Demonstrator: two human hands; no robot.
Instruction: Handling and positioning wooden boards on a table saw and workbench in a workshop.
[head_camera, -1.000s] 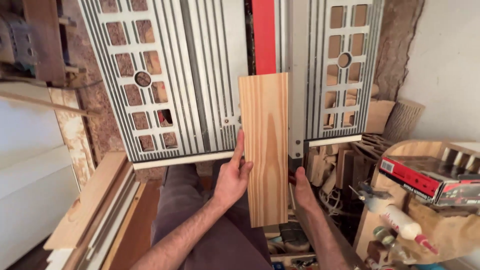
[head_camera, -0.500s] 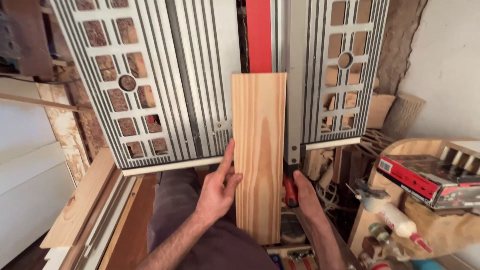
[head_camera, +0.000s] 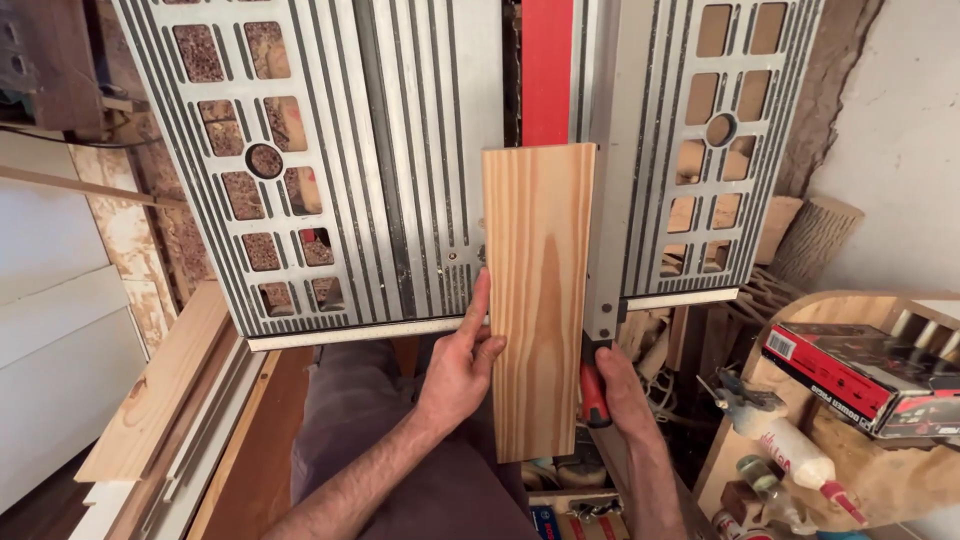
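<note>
A pine board (head_camera: 538, 300) lies lengthwise on the grey saw worktop (head_camera: 400, 160), its near end overhanging the edge. The left hand (head_camera: 460, 365) presses open against the board's left edge. The right hand (head_camera: 625, 395), just right of the board, grips a red handle (head_camera: 592, 392).

Pine board (head_camera: 538, 300) on saw table (head_camera: 400, 170), lengthwise

Board is pale, rectangular, w/ straight reddish grain (no knots seen). It is laid flat, its far half on the grey ribbed table, near half overhanging the front edge. Right long edge is set against the fence rail (head_camera: 603, 230); far end lies just below the red insert (head_camera: 547, 70).
</note>
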